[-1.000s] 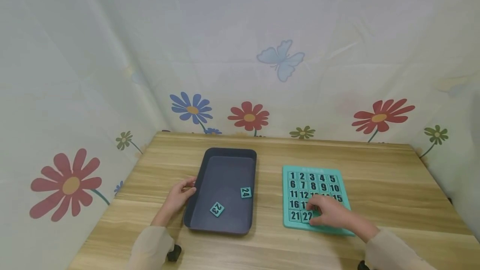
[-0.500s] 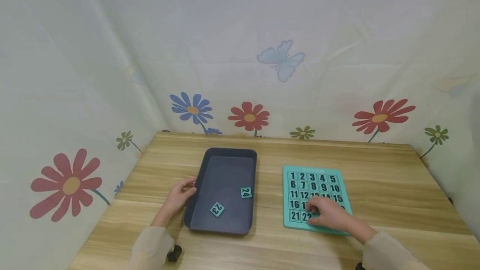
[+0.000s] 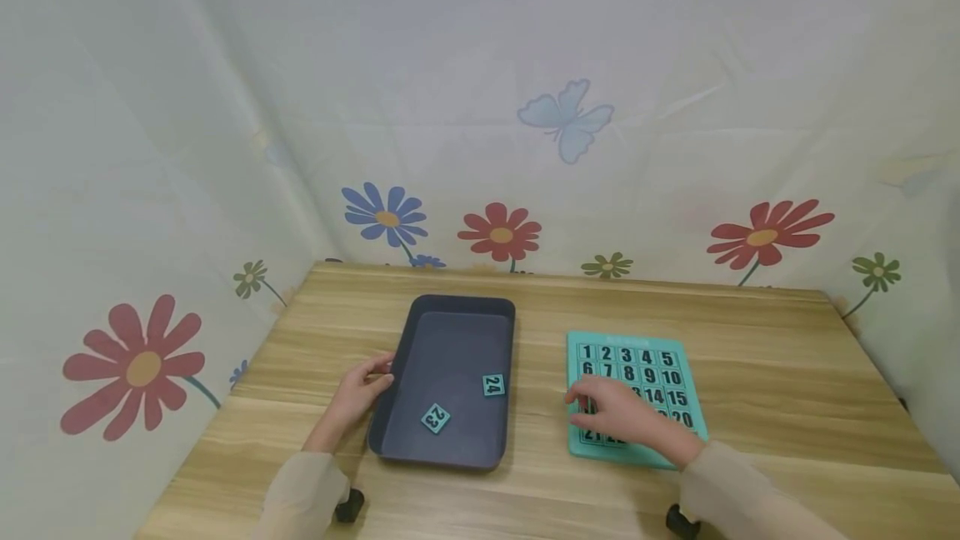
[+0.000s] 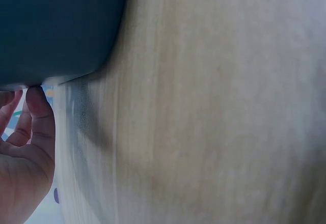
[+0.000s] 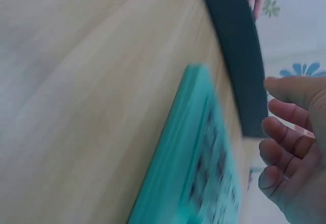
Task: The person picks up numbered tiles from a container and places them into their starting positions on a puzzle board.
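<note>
My left hand point(image 3: 358, 394) is at the left side of a dark grey tray point(image 3: 450, 348), thumb and fingers holding its rim. In the left wrist view the thumb point(image 4: 39, 104) touches the outside of the tray wall. Inside the tray lie two teal number tiles, the 23 tile point(image 3: 435, 417) and the 24 tile point(image 3: 493, 384). My right hand point(image 3: 618, 411) hovers over the left part of a teal number board point(image 3: 633, 342), fingers loosely bent with nothing between them. It hides some of the board's lower numbers. In the right wrist view the board is blurred.
Both the tray and the board lie on a wood-grain table point(image 3: 540, 490). A white curtain point(image 3: 450, 65) with flowers and a butterfly hangs behind and to the left.
My right hand has lifted from beside the 22 tile and moved left and away from me across the board. The left hand and the tray stay put.
</note>
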Demonstrator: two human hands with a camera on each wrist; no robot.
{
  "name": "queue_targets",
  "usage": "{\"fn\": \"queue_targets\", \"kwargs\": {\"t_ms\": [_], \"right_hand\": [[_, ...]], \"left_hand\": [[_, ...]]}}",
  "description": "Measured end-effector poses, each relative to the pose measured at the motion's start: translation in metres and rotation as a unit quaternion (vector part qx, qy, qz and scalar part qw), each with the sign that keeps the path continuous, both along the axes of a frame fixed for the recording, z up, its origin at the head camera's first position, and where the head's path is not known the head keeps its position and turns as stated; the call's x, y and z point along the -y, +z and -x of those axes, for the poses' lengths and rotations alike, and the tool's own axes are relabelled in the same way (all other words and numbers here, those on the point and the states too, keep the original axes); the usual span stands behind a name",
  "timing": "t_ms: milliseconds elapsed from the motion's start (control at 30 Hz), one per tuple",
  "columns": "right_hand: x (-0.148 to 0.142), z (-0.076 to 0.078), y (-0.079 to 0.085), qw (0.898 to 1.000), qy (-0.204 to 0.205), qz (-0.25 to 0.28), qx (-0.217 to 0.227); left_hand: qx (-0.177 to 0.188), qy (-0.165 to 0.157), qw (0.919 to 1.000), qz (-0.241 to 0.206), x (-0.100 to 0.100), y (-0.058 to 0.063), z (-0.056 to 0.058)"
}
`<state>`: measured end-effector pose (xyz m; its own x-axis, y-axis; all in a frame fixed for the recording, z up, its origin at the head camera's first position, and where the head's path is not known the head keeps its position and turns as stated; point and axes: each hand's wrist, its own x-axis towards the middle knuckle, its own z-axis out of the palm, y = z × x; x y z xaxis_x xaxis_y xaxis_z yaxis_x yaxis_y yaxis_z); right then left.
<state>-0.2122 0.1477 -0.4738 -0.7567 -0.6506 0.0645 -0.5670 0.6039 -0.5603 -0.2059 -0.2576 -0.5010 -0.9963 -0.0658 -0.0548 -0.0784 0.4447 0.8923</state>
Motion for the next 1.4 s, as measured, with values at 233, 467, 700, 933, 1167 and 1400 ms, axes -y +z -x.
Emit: {"fn": "queue_targets", "kwargs": {"t_ms": [233,467,700,933,1167,1400], "right_hand": [[0.047,0.0,0.004,0.997,0.049,0.062,-0.018],[0.091,-0.004,0.009,0.993,0.091,0.07,0.0],[0.125,-0.004,0.007,0.996,0.093,0.0,-0.013],[0.148,-0.003,0.006,0.992,0.121,-0.023,-0.009],[0.168,-0.004,-0.007,0.992,0.114,-0.042,0.013],[0.18,-0.006,-0.011,0.994,0.078,-0.074,-0.028]], "left_hand": [[-0.004,0.001,0.9999,0.009,0.0,0.0,0.0],[0.001,0.005,1.0,0.001,0.0,0.001,0.0],[0.007,0.002,1.0,-0.006,-0.001,0.001,0.0],[0.01,0.005,0.9998,-0.017,0.0,0.002,0.0],[0.013,0.003,0.9996,-0.025,0.0,-0.001,0.001],[0.006,0.005,0.9999,-0.015,0.0,-0.002,0.001]]}}
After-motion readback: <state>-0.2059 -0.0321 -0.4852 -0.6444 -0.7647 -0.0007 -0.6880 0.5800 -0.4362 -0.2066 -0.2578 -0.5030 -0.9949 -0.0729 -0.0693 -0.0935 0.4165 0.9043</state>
